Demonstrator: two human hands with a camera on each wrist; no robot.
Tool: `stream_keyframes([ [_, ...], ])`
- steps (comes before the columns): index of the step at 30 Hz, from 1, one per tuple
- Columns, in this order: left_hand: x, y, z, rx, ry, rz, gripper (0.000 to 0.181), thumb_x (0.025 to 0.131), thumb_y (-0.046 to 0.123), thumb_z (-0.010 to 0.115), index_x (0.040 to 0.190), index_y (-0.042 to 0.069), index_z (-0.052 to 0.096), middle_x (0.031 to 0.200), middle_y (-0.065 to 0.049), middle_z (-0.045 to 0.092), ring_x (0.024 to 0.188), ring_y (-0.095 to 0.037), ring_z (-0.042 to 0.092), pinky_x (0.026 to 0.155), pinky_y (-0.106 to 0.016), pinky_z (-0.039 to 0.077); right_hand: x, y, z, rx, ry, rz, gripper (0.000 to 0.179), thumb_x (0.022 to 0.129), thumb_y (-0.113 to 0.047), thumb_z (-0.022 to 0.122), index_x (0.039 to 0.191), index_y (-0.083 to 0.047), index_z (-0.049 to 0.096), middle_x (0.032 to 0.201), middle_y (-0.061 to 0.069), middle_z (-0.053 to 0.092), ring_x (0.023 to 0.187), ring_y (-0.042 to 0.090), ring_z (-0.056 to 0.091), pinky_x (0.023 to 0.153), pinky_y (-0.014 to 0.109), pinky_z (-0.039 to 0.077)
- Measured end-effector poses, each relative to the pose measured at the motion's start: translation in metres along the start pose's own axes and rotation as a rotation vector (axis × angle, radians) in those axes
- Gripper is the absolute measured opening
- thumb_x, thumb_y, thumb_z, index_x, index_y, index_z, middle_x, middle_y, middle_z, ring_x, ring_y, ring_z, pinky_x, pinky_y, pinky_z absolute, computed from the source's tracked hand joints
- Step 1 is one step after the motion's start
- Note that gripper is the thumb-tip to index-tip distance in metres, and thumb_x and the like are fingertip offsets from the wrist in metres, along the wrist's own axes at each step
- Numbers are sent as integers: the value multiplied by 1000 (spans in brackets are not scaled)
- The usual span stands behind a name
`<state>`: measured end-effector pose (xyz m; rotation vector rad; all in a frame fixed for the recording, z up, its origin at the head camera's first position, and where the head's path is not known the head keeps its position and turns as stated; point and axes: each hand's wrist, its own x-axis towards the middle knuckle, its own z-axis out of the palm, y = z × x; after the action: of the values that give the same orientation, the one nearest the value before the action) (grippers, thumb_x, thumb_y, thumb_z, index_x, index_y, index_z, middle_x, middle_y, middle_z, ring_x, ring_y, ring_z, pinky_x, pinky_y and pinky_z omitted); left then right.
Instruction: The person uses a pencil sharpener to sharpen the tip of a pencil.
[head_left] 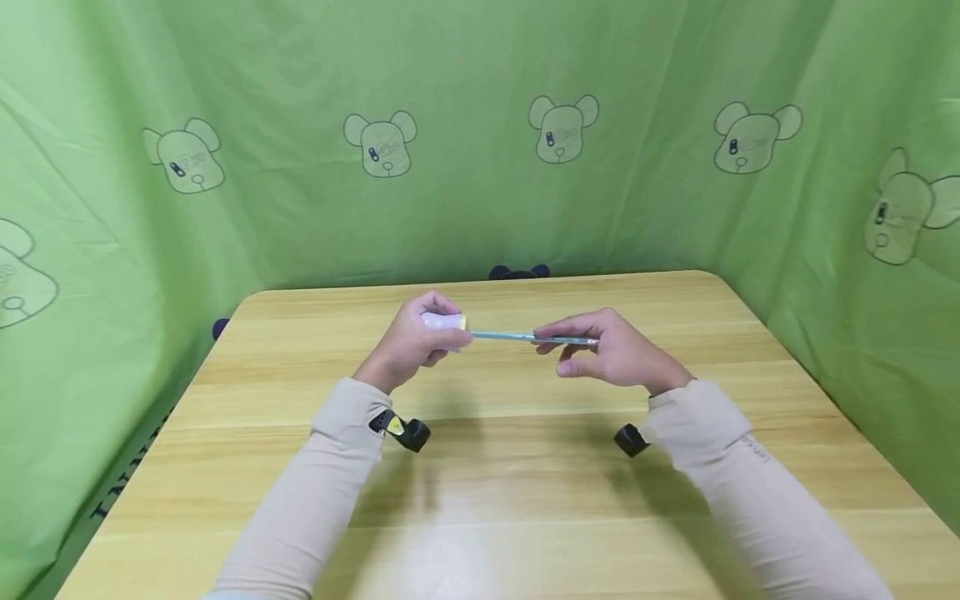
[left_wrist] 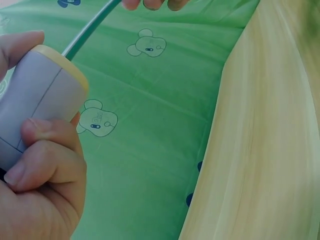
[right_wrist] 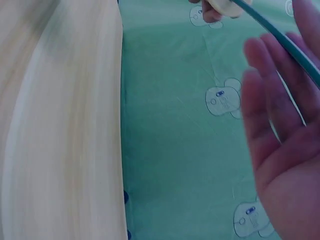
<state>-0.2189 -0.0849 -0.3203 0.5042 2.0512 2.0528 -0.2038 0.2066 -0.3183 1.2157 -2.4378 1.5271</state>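
Note:
My left hand (head_left: 416, 337) grips a pale lavender pencil sharpener (head_left: 442, 321) with a yellow rim. In the left wrist view, fingers and thumb wrap around the sharpener (left_wrist: 40, 92). A green-blue pencil (head_left: 498, 336) runs from the sharpener's rim across to the right hand (head_left: 611, 350); its tip is hidden inside. The right hand's fingers lie along the pencil's far half, the thumb apart below it. Seen from the right wrist, the palm faces the camera, fingers loosely extended, and the pencil (right_wrist: 270, 27) crosses in front of them.
Both hands are above a light wooden table (head_left: 487, 483). Green curtain (head_left: 465, 208) printed with bear heads hangs around its back and sides. A black wrist camera (head_left: 412, 433) sits under the left cuff, another black device (head_left: 631, 440) under the right.

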Motion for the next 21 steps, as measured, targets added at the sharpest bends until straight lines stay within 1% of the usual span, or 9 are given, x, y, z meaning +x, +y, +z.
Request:
stream_keyframes([
  [3,0,0,2,-22,3,7,31,77,-1,72,99,2,51,86,-14,54,56,-15,44,44,-22,31,3,-2,7,-93,123,-3,24,79,6,75,103,4,71,90,11,73,81,10,68,67,24,54],
  [5,0,0,4,-30,4,11,31,77,-1,72,99,3,50,89,-14,53,57,-15,44,44,-21,31,6,-1,11,-196,221,-76,18,77,3,79,93,-1,74,83,5,72,73,9,66,64,21,52],
  [7,-1,1,6,-37,8,14,30,78,-2,72,98,3,50,91,-14,52,57,-15,44,44,-21,31,8,2,14,-296,292,-233,14,74,2,81,85,-2,75,78,5,71,67,12,66,61,20,52],
  [10,-1,0,7,-37,17,12,29,78,-2,71,96,4,50,93,-14,51,58,-15,45,44,-21,31,12,8,15,-484,350,-516,9,82,-8,78,80,0,75,70,5,69,58,15,63,53,22,50],
  [11,-2,0,7,-36,19,11,29,78,-2,71,96,4,50,92,-14,51,58,-15,44,44,-21,31,12,10,15,-537,363,-588,14,85,-12,76,79,0,74,67,5,68,54,15,62,50,22,49],
  [13,-2,-1,7,-33,17,7,29,78,-2,71,97,4,49,93,-14,50,58,-15,44,44,-21,31,13,12,15,-613,371,-662,27,93,-22,68,78,0,74,63,4,66,49,12,58,45,23,46],
  [16,-3,-2,7,-32,10,2,30,78,-1,72,97,4,49,94,-14,50,59,-16,44,44,-21,31,12,12,16,-635,353,-637,24,91,-19,69,76,-1,73,62,4,66,44,7,51,40,22,40],
  [19,-2,-3,7,-25,12,3,31,78,-1,73,97,4,50,97,-14,49,61,-16,45,45,-22,32,11,10,14,-590,303,-532,7,82,-7,75,76,-3,73,63,2,67,43,2,44,39,18,36],
  [21,-2,-4,7,-18,16,8,31,78,-1,73,97,4,50,97,-14,49,61,-16,45,45,-22,32,11,7,13,-559,270,-453,6,75,1,76,75,-4,72,60,-1,64,43,-1,38,38,16,33],
])
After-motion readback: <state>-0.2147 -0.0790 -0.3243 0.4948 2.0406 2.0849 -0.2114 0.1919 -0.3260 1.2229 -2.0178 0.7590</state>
